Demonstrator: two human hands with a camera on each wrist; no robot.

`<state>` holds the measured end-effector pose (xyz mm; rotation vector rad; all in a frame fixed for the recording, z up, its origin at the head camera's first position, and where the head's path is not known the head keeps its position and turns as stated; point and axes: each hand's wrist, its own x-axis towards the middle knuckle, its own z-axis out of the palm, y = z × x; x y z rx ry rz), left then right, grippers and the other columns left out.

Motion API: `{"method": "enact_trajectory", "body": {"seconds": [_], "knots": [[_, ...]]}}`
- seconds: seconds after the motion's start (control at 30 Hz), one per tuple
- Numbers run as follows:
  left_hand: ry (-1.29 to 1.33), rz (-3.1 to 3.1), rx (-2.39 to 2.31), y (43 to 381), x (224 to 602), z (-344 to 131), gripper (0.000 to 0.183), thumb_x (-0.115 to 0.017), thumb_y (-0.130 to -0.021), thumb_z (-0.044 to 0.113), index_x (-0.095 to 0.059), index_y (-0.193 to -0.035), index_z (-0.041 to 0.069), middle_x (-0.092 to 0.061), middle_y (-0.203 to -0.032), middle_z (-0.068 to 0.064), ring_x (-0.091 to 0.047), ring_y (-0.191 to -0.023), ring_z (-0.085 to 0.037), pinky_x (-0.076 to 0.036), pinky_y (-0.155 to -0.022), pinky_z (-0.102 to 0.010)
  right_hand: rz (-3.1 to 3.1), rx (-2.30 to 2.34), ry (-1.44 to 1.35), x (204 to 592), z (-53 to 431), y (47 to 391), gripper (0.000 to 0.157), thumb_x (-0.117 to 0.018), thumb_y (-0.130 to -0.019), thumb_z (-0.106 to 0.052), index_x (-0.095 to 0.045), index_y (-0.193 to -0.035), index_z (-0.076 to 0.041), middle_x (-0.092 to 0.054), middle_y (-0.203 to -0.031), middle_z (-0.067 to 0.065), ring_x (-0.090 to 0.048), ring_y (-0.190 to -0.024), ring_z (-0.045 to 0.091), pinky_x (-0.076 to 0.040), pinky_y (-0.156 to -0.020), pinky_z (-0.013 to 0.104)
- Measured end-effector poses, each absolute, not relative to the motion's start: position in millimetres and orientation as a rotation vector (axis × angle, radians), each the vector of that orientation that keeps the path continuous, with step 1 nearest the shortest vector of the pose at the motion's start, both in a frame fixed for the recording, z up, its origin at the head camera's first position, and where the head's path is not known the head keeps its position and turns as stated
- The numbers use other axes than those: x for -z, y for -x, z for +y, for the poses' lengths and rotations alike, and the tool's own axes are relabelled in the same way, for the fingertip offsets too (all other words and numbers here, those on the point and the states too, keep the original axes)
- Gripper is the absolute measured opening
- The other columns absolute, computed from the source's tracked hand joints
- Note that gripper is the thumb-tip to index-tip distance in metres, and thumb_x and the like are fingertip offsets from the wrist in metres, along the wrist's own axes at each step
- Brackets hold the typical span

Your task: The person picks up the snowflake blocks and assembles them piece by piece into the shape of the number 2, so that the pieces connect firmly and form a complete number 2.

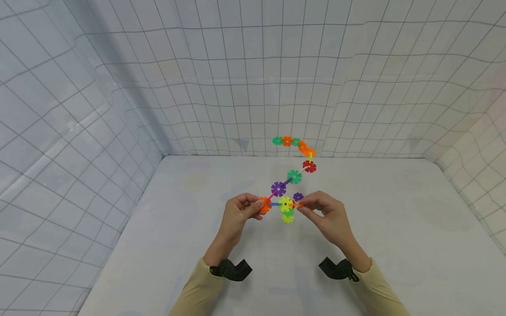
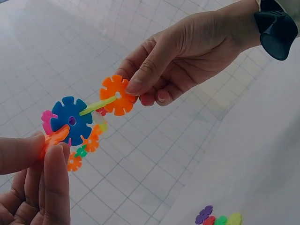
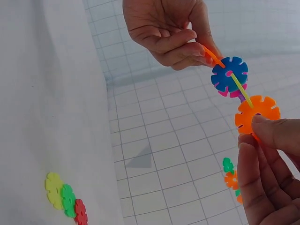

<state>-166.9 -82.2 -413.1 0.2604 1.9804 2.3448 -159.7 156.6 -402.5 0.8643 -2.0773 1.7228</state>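
Observation:
A chain of slotted plastic discs spans my two hands. The left hand (image 1: 242, 211) pinches an orange disc (image 1: 265, 205) between thumb and fingers. Beside it a blue disc (image 2: 71, 121) joins a yellow disc (image 1: 286, 203), seen edge-on in both wrist views. My right hand (image 1: 327, 216) pinches another orange disc (image 3: 258, 114) by its edge, on the yellow disc's other side. From the left-hand end the chain runs away through a purple disc (image 1: 278, 189), a green disc (image 1: 294, 177) and a red disc (image 1: 309, 166), curving back left in orange and green discs.
Below the held chain, a short row with a purple disc (image 1: 298, 196), a red disc (image 3: 81, 212), a green disc (image 3: 68, 200) and a yellow disc (image 1: 287, 219) lies on the white table (image 1: 178, 245). A grid-patterned curtain (image 1: 245, 79) rises behind and at both sides.

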Motion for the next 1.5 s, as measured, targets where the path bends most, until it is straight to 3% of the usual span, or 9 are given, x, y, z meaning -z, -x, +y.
{"method": "enact_trajectory", "body": {"seconds": [0.23,0.53,0.8,0.93,1.07,1.23,1.5], "knots": [[-0.261,1.973,-2.364,168,414,-85,0.016,-0.064,-0.089,0.004,-0.061,-0.095,-0.010,-0.067,-0.079,-0.008,-0.061,-0.061,-0.015,-0.054,-0.062,-0.027,-2.161,-1.647,-0.819,415,162,168,0.028,-0.070,-0.075,0.017,-0.067,-0.097,0.000,-0.066,-0.090,0.013,-0.064,-0.075,0.018,-0.053,-0.068,0.023],[-0.239,1.986,-2.384,171,417,-90,0.014,-0.064,-0.089,0.002,-0.061,-0.096,-0.010,-0.068,-0.080,-0.007,-0.063,-0.066,-0.016,-0.053,-0.061,-0.025,-2.681,-1.495,-0.587,457,169,187,0.012,-0.073,-0.085,-0.020,-0.071,-0.093,-0.011,-0.066,-0.088,-0.007,-0.060,-0.081,0.013,-0.052,-0.069,0.028],[-0.198,1.985,-2.401,173,419,-93,0.011,-0.063,-0.089,0.001,-0.061,-0.096,-0.008,-0.068,-0.080,-0.007,-0.064,-0.067,-0.016,-0.052,-0.061,-0.025,-2.923,-1.269,-0.580,483,152,200,0.021,-0.075,-0.083,-0.016,-0.073,-0.101,-0.007,-0.061,-0.079,-0.005,-0.053,-0.071,0.013,-0.046,-0.064,0.030],[-0.199,1.986,-2.396,174,419,-93,0.012,-0.064,-0.090,0.002,-0.061,-0.096,-0.008,-0.068,-0.080,-0.007,-0.064,-0.067,-0.016,-0.052,-0.061,-0.025,-2.970,-1.178,-0.509,486,144,207,0.025,-0.077,-0.080,-0.020,-0.074,-0.104,-0.012,-0.055,-0.073,-0.005,-0.049,-0.068,0.014,-0.042,-0.060,0.029],[-0.198,1.984,-2.398,175,418,-93,0.011,-0.064,-0.089,0.003,-0.062,-0.095,-0.007,-0.068,-0.080,-0.007,-0.064,-0.066,-0.016,-0.052,-0.060,-0.025,-3.022,-1.156,-0.456,486,142,209,0.026,-0.081,-0.075,-0.024,-0.075,-0.100,-0.017,-0.055,-0.076,-0.005,-0.049,-0.071,0.015,-0.041,-0.060,0.030],[-0.206,1.995,-2.395,175,418,-93,0.011,-0.065,-0.088,0.003,-0.063,-0.094,-0.006,-0.068,-0.079,-0.007,-0.064,-0.067,-0.018,-0.052,-0.060,-0.025,-3.032,-1.144,-0.394,487,144,209,0.024,-0.083,-0.072,-0.025,-0.067,-0.087,-0.014,-0.056,-0.077,-0.004,-0.050,-0.071,0.015,-0.042,-0.062,0.030],[-0.203,1.993,-2.391,174,418,-93,0.013,-0.064,-0.089,0.003,-0.062,-0.096,-0.007,-0.069,-0.080,-0.006,-0.064,-0.066,-0.015,-0.052,-0.060,-0.024,-3.040,-1.145,-0.221,485,141,208,0.038,-0.082,-0.072,-0.039,-0.057,-0.076,-0.011,-0.051,-0.065,0.000,-0.046,-0.061,0.017,-0.037,-0.055,0.028]]}}
